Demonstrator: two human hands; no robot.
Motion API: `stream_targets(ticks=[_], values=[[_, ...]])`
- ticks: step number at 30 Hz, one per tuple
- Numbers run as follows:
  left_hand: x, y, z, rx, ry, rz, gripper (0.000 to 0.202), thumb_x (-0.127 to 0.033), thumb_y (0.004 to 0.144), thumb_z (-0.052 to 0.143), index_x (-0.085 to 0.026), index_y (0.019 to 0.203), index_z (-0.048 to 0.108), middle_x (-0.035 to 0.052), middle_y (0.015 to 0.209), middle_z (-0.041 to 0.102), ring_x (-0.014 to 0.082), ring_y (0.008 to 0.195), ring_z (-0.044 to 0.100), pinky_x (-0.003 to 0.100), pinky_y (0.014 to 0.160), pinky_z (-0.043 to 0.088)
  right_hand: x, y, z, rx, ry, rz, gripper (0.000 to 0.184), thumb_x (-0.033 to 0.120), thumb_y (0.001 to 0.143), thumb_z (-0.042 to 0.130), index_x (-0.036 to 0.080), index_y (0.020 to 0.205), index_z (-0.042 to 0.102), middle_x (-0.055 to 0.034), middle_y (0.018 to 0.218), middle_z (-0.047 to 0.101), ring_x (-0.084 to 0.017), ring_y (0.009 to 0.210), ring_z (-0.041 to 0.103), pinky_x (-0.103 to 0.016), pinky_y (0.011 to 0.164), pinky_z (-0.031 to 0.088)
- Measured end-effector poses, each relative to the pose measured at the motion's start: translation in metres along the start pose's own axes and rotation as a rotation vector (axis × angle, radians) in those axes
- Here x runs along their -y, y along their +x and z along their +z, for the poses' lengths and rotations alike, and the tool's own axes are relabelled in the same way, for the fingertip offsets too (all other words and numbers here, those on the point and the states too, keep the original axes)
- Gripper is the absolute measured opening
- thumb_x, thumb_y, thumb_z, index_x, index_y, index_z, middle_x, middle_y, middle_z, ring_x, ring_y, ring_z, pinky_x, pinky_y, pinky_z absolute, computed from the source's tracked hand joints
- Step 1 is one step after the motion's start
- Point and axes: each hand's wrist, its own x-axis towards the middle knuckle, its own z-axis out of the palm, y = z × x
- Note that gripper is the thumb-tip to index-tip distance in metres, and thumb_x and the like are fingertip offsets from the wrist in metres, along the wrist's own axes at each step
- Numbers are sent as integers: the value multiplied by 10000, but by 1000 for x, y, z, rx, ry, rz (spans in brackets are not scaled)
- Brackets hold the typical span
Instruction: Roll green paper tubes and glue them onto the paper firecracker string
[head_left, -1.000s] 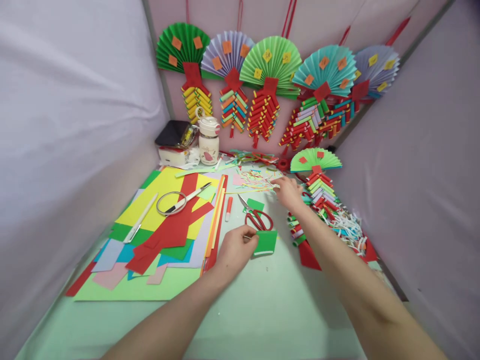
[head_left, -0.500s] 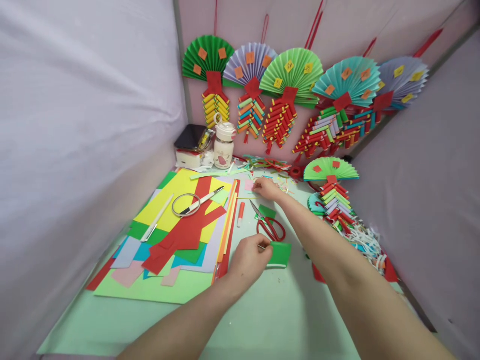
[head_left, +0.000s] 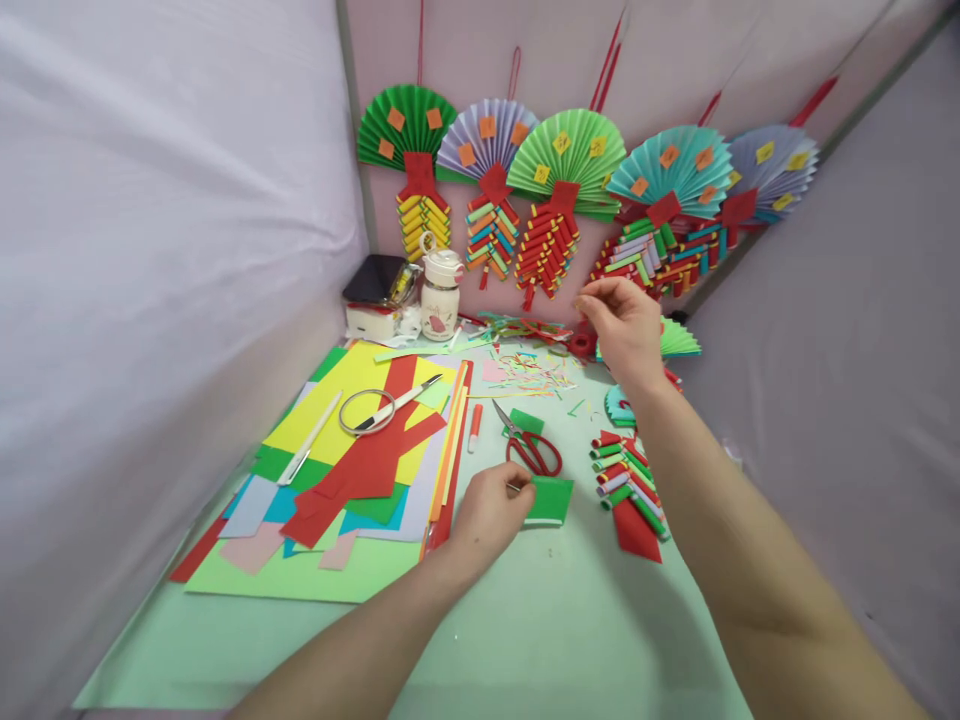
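My left hand (head_left: 491, 515) rests low over the table, fingers curled in a pinch on what looks like a thin grey stick (head_left: 514, 487). Its fingertips meet the left edge of a green paper piece (head_left: 549, 500) with a white strip along the near side. Just beyond lie red-handled scissors (head_left: 534, 452), pointing away, over a smaller green paper scrap (head_left: 527, 421). An orange-and-white glue tube (head_left: 475, 428) is left of the scissors. My right hand (head_left: 622, 330) is raised above the table's far right, thumb and fingertips pinched together; anything between them is too small to make out.
Coloured paper sheets (head_left: 345, 545) cover the left side, with a white pen-like cutter (head_left: 311, 440) and a ring (head_left: 367, 412) on top. Paper scraps (head_left: 529, 372) and a white bottle (head_left: 440, 295) stand behind. Rolled-paper firecrackers (head_left: 628, 480) lie right. Paper fans (head_left: 570, 160) hang along the wall.
My right hand has lifted from the paper scraps at the back and moved right and up. My left hand stays beside the green paper. The view has shifted slightly.
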Motion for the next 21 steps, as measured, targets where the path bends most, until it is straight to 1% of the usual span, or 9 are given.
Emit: stream_targets(ticks=[2,4,6,8,10,11,14,17,21], values=[[-2,0,-2,-3,-2,1,147,-245,732,505,-192,755,640,17,756,687,158,705,630,238,623,439,24,-16,-21,8,-43,21,37,212,778,609,204,811,623,29,673,589,-112,596,549,-251,588,441],[-4,0,-3,-17,-6,-11,144,-251,734,506,-190,755,636,12,746,684,156,688,625,239,616,436,42,-41,-38,63,-120,96,58,219,781,614,206,825,648,24,679,598,-116,611,556,-252,588,440],[-7,1,-5,-29,-13,-28,145,-265,738,512,-188,759,633,9,737,681,155,670,621,241,607,434,51,-74,-50,108,-154,188,74,215,786,603,206,833,660,17,685,605,-127,642,574,-265,626,458],[-10,2,-7,-30,-19,-35,147,-277,740,519,-187,767,632,7,736,678,155,660,618,240,599,433,52,-109,-55,163,-144,310,96,239,801,595,209,861,663,0,749,638,-138,681,590,-277,654,471],[-12,3,-7,-25,-18,-42,151,-282,741,523,-186,776,633,7,737,675,155,653,616,238,590,432,47,-143,-53,188,-85,449,139,286,800,615,216,914,653,-12,815,660,-148,711,604,-290,678,482],[-13,3,-7,-23,-18,-47,153,-283,742,524,-185,780,634,7,738,674,154,650,615,238,587,432,44,-158,-50,184,-58,500,157,304,795,627,214,923,647,-15,807,660,-157,725,608,-296,689,485],[-14,1,-7,-18,-25,-61,154,-286,746,522,-184,782,632,2,721,665,146,624,606,233,569,426,36,-188,-37,161,-20,572,178,320,798,628,208,937,635,-24,819,660,-173,776,616,-314,744,483],[-13,1,-5,-18,-24,-52,146,-288,747,527,-186,774,628,-4,720,658,143,627,603,230,567,423,34,-199,-27,162,-24,590,178,290,808,605,204,962,626,-31,851,668,-183,830,623,-325,797,473],[-12,2,-4,-18,-28,-55,151,-306,749,536,-187,778,623,-14,714,650,135,601,592,238,582,433,32,-203,-21,221,-15,582,178,246,821,567,212,988,619,-33,898,677,-185,865,625,-318,810,472]])
